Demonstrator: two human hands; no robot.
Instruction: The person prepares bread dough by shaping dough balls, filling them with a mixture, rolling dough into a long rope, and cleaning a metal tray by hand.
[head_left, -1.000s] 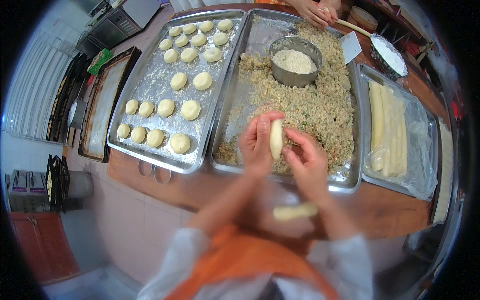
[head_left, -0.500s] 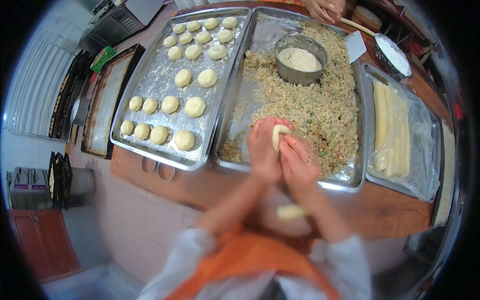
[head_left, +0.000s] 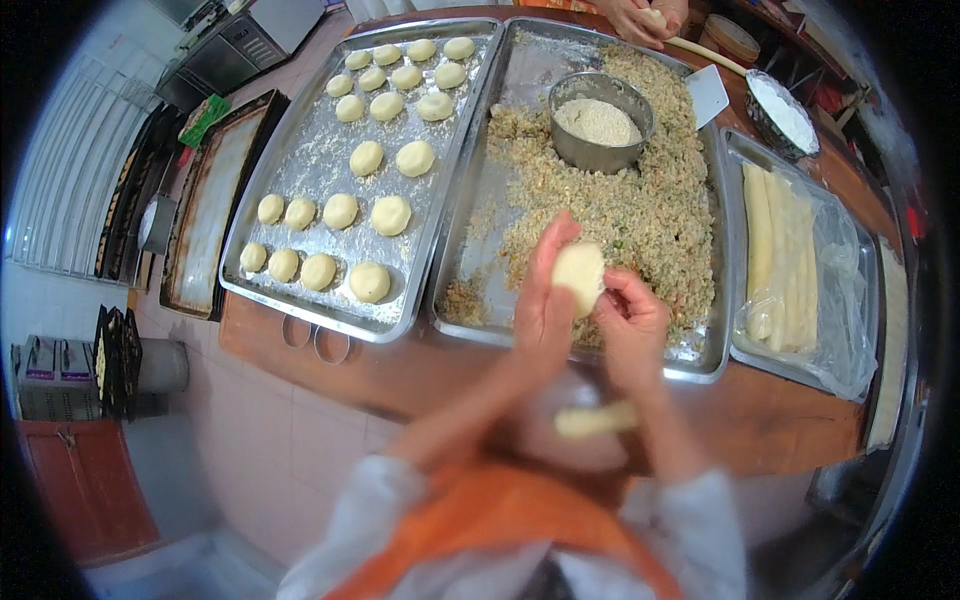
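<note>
A flattened round of pale dough (head_left: 578, 275) is held up over the near part of the filling tray. My left hand (head_left: 540, 318) supports it against the palm, thumb on the near side and fingers stretched up along its left edge. With bent fingers, my right hand (head_left: 634, 318) grips the dough's right edge. Beneath lies a crumbly filling (head_left: 655, 225) with green and reddish flecks, spread over a metal tray (head_left: 478, 215). On the table below my wrists rests a short dough roll (head_left: 597, 419), partly hidden by my right forearm.
On the left, a floured tray (head_left: 310, 160) holds rows of round dough pieces (head_left: 390, 215). A metal bowl (head_left: 605, 158) of pale crumbs stands in the filling. Dough strips (head_left: 785, 270) lie under plastic at right. Beyond are a white scraper (head_left: 708, 97), a flour bowl (head_left: 782, 115) and another person's hands (head_left: 645, 20).
The folded dough between my hands now shows as a flat round. My hands have moved slightly nearer and apart, the right one to the dough's edge. The other person's hands now show some dough.
</note>
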